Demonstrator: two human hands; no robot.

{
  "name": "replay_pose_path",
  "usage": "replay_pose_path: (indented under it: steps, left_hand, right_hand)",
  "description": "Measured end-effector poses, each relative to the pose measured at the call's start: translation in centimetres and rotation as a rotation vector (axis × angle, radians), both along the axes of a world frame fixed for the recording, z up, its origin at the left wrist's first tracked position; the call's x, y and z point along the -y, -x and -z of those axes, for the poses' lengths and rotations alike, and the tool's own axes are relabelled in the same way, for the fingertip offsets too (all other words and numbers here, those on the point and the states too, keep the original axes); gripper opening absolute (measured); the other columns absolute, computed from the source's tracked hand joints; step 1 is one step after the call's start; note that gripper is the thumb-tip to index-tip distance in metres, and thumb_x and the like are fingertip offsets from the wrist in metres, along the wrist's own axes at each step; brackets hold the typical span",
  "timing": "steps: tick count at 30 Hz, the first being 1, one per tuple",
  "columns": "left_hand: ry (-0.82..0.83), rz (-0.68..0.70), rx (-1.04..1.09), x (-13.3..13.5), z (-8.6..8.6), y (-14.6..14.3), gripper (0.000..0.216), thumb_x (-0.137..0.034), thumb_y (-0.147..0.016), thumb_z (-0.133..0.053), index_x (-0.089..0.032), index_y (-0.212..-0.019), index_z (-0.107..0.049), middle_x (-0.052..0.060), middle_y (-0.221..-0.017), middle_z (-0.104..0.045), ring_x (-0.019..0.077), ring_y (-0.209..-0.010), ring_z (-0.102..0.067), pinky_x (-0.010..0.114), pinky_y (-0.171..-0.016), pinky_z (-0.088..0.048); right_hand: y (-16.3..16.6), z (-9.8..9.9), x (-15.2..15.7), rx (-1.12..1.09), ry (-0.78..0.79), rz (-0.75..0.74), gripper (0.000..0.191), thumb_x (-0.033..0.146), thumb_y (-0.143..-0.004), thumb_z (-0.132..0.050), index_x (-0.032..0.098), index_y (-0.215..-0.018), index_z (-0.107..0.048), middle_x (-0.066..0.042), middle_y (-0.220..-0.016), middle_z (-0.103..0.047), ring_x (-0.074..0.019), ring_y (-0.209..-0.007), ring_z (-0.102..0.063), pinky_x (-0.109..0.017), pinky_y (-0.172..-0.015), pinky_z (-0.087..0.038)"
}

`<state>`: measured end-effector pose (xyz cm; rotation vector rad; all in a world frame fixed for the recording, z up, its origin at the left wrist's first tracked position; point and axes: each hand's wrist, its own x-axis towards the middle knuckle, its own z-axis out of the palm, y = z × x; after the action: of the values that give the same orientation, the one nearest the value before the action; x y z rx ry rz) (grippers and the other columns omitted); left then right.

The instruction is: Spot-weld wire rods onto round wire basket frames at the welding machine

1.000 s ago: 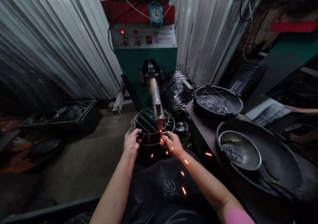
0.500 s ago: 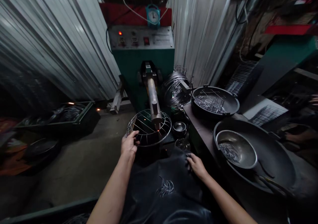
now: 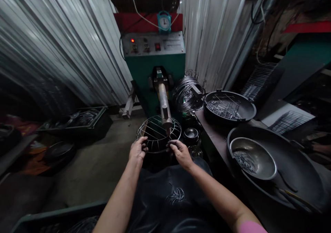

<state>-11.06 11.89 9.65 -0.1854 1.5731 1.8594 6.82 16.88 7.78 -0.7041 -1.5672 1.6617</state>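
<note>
A round wire rack (image 3: 158, 133) with parallel bars lies under the metal rod (image 3: 164, 105) of a green spot welding machine (image 3: 152, 62). My left hand (image 3: 138, 149) is closed on the rack's near left rim. At the near right rim, just below the rod's tip, my right hand (image 3: 181, 153) has its thumb and fingers pinched together. Whatever is between those fingertips is too small to make out. Several short curved wire pieces (image 3: 176, 194) rest on the dark apron (image 3: 155, 205) over my lap.
On the right bench, a black pan (image 3: 252, 114) contains wire parts, and a steel bowl (image 3: 270, 167) of wire pieces sits inside a large wok (image 3: 305, 164). A wire coil (image 3: 187, 95) hangs beside the machine. A bin (image 3: 103, 121) of metal parts stands left.
My right hand has moved from the apron's right edge up and left to the rack's near rim. My left hand stays on the rack. The orange sparks are gone, and the view has shifted slightly.
</note>
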Motion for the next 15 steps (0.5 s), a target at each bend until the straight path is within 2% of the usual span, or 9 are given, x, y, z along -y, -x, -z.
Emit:
replay_pose_path:
  steps: [3, 6, 11, 15]
  left_hand:
    - [-0.063, -0.009, -0.052, 0.2, 0.3, -0.3, 0.041, -0.02, -0.035, -0.073, -0.018, -0.062, -0.043, -0.01, -0.051, -0.041, 0.0026, -0.039, -0.031, 0.017, -0.034, -0.024]
    - [-0.084, -0.011, -0.059, 0.3, 0.7, -0.2, 0.045, -0.024, -0.035, -0.076, -0.018, -0.065, -0.043, -0.01, -0.051, -0.04, 0.0021, -0.04, -0.029, 0.016, -0.035, -0.022]
    - [-0.073, -0.027, -0.109, 0.3, 1.1, -0.4, 0.048, -0.029, -0.036, -0.078, -0.017, -0.071, -0.048, -0.009, -0.054, -0.042, 0.0023, -0.042, -0.031, 0.017, -0.037, -0.026]
    - [-0.062, -0.054, -0.205, 0.5, 1.0, -1.0, 0.052, -0.027, -0.039, -0.077, -0.018, -0.081, -0.049, -0.007, -0.063, -0.046, 0.0034, -0.046, -0.038, 0.016, -0.039, -0.03]
  right_hand:
    - [1.7, 0.6, 0.0, 0.117, -0.097, 0.009, 0.015, 0.03, -0.077, -0.052, 0.018, -0.081, -0.06, 0.001, -0.064, -0.063, -0.0109, -0.051, -0.058, -0.02, -0.047, -0.042]
    - [1.9, 1.0, 0.0, 0.209, -0.158, 0.031, 0.012, 0.027, -0.077, -0.052, 0.019, -0.079, -0.06, 0.004, -0.052, -0.057, -0.0105, -0.044, -0.056, -0.021, -0.047, -0.042]
    - [2.1, 0.6, -0.2, 0.252, -0.068, 0.057, 0.012, 0.026, -0.076, -0.049, 0.018, -0.079, -0.059, 0.002, -0.062, -0.062, -0.0087, -0.037, -0.053, -0.019, -0.038, -0.038]
    - [2.3, 0.4, 0.0, 0.259, -0.057, 0.076, 0.012, 0.027, -0.076, -0.051, 0.018, -0.076, -0.059, 0.003, -0.056, -0.059, -0.009, -0.036, -0.053, -0.018, -0.037, -0.038]
